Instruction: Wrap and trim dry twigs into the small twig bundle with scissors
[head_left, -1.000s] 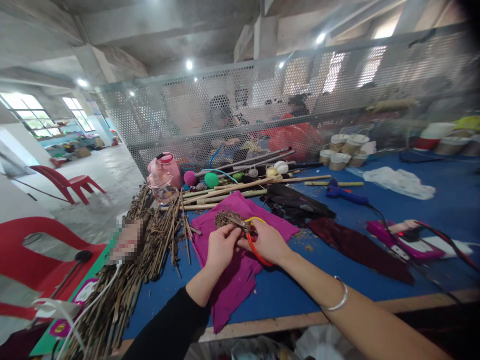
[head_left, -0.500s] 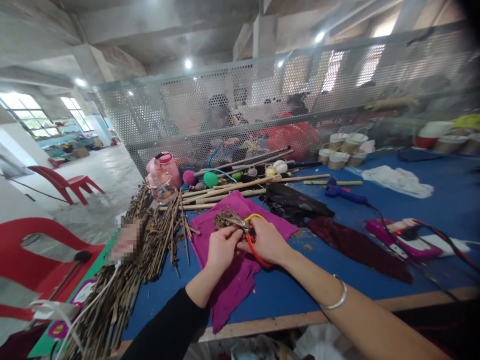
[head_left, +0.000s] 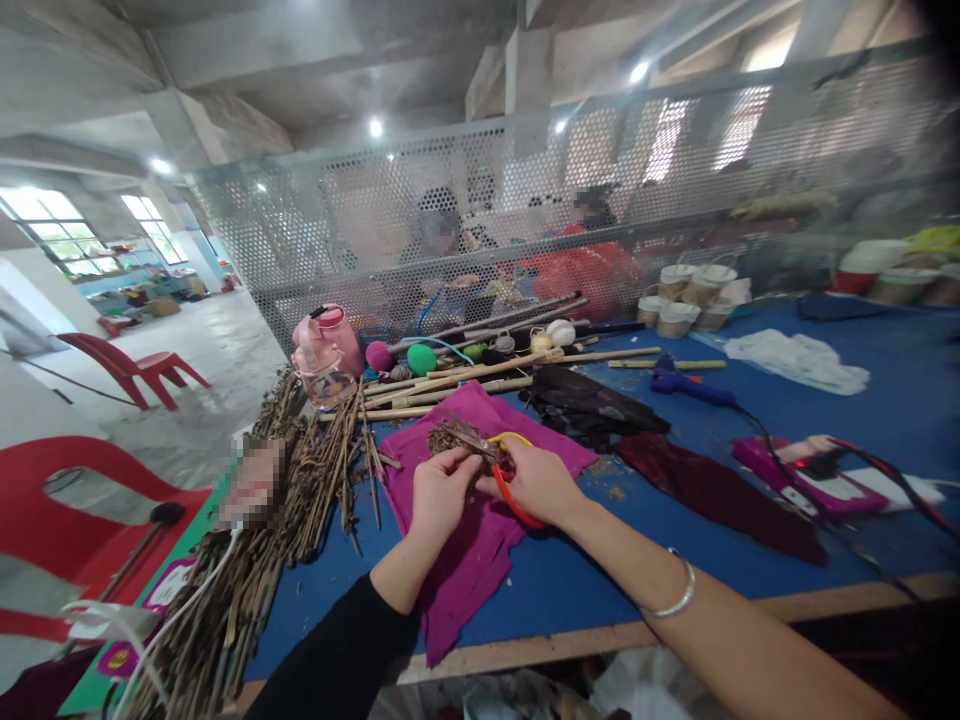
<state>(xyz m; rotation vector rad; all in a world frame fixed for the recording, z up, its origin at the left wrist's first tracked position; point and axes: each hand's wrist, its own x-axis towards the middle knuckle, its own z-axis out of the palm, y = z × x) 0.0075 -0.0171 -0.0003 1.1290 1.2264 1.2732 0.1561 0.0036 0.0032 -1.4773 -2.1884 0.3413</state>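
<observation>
My right hand (head_left: 541, 482) is closed around the scissors (head_left: 517, 505), which have one red and one yellow handle loop. Their blades point left over a small heap of brown dried plant bits (head_left: 444, 437). That heap lies on a crumpled magenta cloth (head_left: 463, 590) spread on the blue table. Just below the blades, my left hand (head_left: 439, 497) is closed in a pinch near the right fingertips. What sits between its fingers is too small and hidden to make out.
Long dried stalks (head_left: 247, 590) are piled at the left. Behind the cloth lie wooden sticks (head_left: 480, 378), yarn balls (head_left: 421, 359) and a pink bottle (head_left: 337, 335). Right are dark red cloth (head_left: 720, 495), a blue glue gun (head_left: 686, 385) with its cord, and paper cups (head_left: 677, 320).
The scissor blades look closer together, and the yellow loop has dipped slightly towards the red one. Both hands stay at nearly the same spot over the cloth.
</observation>
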